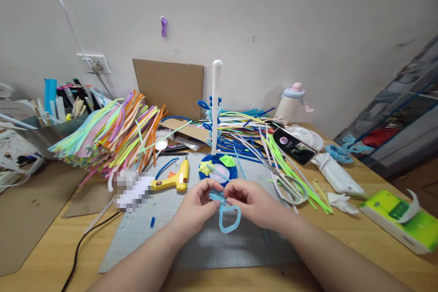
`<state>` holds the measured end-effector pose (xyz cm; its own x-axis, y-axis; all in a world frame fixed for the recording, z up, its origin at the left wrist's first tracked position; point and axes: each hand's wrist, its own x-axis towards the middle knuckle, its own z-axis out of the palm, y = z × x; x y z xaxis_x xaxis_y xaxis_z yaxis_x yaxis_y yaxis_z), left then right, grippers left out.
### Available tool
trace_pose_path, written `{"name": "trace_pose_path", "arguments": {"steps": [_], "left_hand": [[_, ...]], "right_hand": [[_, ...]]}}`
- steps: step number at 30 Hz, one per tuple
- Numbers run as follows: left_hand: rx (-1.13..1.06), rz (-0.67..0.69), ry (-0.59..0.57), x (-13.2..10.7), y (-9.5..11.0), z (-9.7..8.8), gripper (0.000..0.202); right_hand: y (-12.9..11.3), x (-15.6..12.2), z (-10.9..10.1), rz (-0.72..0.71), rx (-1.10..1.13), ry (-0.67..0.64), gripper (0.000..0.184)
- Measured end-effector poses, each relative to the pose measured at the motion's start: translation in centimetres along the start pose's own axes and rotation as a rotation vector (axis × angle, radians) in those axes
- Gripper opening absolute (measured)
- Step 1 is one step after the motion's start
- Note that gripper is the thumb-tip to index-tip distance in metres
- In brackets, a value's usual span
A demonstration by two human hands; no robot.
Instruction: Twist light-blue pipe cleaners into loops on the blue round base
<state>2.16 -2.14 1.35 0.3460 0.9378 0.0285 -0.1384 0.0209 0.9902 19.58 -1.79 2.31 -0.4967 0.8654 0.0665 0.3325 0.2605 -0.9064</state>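
My left hand (195, 204) and my right hand (249, 201) meet over a grey cutting mat (164, 232). Both pinch a light blue pipe cleaner (228, 219) that is bent into a loop hanging below my fingers. Its twisted top sits between the fingertips of both hands. Just beyond my hands stands a white wrapped pole (216, 105) on a round blue base (217, 169) with yellow and green bits on it.
A yellow glue gun (173, 181) lies left of the base, scissors (290, 185) to the right. A big heap of coloured pipe cleaners (112, 132) fills the left, more strands (260, 139) behind. A phone (294, 145), a green tissue pack (400, 219) and a bottle (290, 100) sit right.
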Motion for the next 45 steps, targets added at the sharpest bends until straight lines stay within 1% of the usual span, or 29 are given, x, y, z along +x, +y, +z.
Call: {"name": "trace_pose_path", "arguments": {"steps": [3, 7, 11, 14, 16, 19, 21, 22, 23, 25, 26, 27, 29, 30, 32, 34, 38, 40, 43, 45], "left_hand": [[-0.053, -0.056, 0.004, 0.0, 0.1, 0.0, 0.025], [-0.041, -0.047, 0.005, 0.0, -0.2, -0.1, 0.026], [-0.015, -0.038, -0.019, 0.2, -1.0, -0.2, 0.027], [0.018, -0.041, -0.047, 0.2, -1.4, -0.2, 0.026], [0.073, -0.025, -0.048, 0.1, -1.2, -0.1, 0.026], [0.256, 0.076, -0.010, -0.1, -0.7, -0.1, 0.023], [0.362, 0.158, 0.009, -0.2, -0.5, -0.2, 0.020], [0.382, 0.182, 0.018, -0.1, -0.5, -0.3, 0.019], [0.373, 0.189, 0.029, -0.1, -0.6, -0.5, 0.016], [0.293, 0.159, 0.065, 0.2, -0.9, -0.7, 0.009], [0.236, 0.116, 0.082, 0.3, -1.1, -0.8, 0.006], [0.177, 0.065, 0.099, 0.4, -1.3, -0.9, 0.009], [0.042, -0.027, 0.060, 0.5, -1.6, -0.9, 0.019], [-0.004, -0.049, 0.033, 0.5, -1.6, -0.8, 0.022], [-0.028, -0.046, -0.007, 0.4, -1.5, -0.6, 0.024], [0.049, -0.001, -0.003, 0.3, -1.4, -0.4, 0.021], [0.306, 0.125, 0.044, -0.1, -1.0, -0.3, 0.011], [0.399, 0.175, 0.058, -0.3, -0.8, -0.3, 0.009], [0.478, 0.215, 0.062, -0.5, -0.7, -0.4, 0.006], [0.490, 0.223, 0.062, -0.5, -0.6, -0.4, 0.006]], "right_hand": [[0.1, 0.1, -0.1, -0.067, -0.080, 0.016, 0.012], [0.2, 0.1, -0.5, -0.183, -0.199, 0.001, 0.013], [0.3, 0.1, -0.5, -0.238, -0.257, -0.034, 0.014], [0.5, 0.2, -0.2, -0.213, -0.243, -0.019, 0.013], [0.7, 0.3, 0.1, -0.161, -0.186, 0.027, 0.012], [1.0, 0.6, 0.5, -0.075, -0.067, 0.133, 0.010], [1.1, 0.7, 0.7, -0.056, -0.028, 0.182, 0.008], [1.1, 0.8, 0.8, -0.064, -0.033, 0.199, 0.007], [1.2, 0.8, 0.9, -0.085, -0.055, 0.216, 0.007], [1.3, 0.7, 1.0, -0.152, -0.136, 0.258, 0.009], [1.4, 0.5, 1.1, -0.191, -0.185, 0.280, 0.010], [1.5, 0.4, 1.1, -0.229, -0.230, 0.298, 0.010], [1.5, 0.2, 1.2, -0.292, -0.295, 0.312, 0.008], [1.5, 0.1, 1.3, -0.314, -0.314, 0.310, 0.008], [1.5, 0.0, 1.6, -0.339, -0.330, 0.303, 0.008], [1.4, 0.0, 1.9, -0.329, -0.316, 0.308, 0.008], [1.4, 0.1, 2.3, -0.287, -0.260, 0.337, 0.008], [1.4, 0.1, 2.3, -0.287, -0.254, 0.348, 0.007], [1.3, 0.0, 2.2, -0.298, -0.252, 0.352, 0.007], [1.3, -0.1, 2.1, -0.314, -0.255, 0.343, 0.008]]}}
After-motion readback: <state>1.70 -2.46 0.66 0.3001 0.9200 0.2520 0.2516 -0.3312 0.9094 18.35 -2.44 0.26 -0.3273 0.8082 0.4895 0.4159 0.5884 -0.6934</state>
